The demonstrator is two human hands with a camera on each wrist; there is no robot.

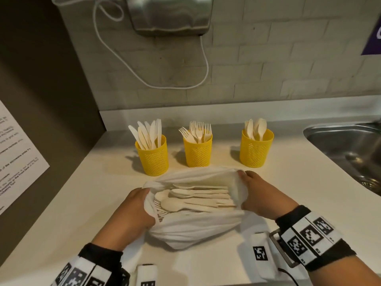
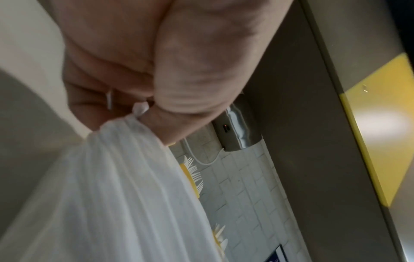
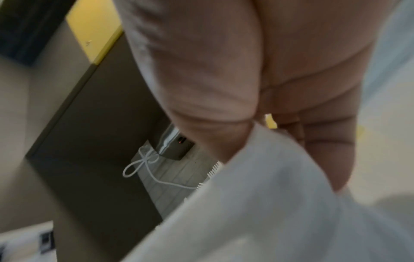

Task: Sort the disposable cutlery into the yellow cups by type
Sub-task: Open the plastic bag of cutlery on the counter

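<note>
A white plastic bag (image 1: 191,228) lies on the counter, its mouth held wide by both hands. My left hand (image 1: 142,195) grips the bag's left edge; the left wrist view shows the bag (image 2: 116,186) bunched in my curled fingers (image 2: 94,99). My right hand (image 1: 245,178) grips the right edge, and in the right wrist view the bag (image 3: 268,203) is pinched by my thumb and fingers (image 3: 325,147). Inside lie several pale spoons (image 1: 198,197) with forks beneath. Behind stand three yellow mesh cups: knives (image 1: 153,156), forks (image 1: 198,151), spoons (image 1: 256,148).
A steel sink (image 1: 348,149) is set into the counter at the right. A metal hand dryer (image 1: 171,15) with a white cable hangs on the tiled wall. A dark side wall with a printed notice (image 1: 16,157) bounds the left. The counter's front edge lies below my wrists.
</note>
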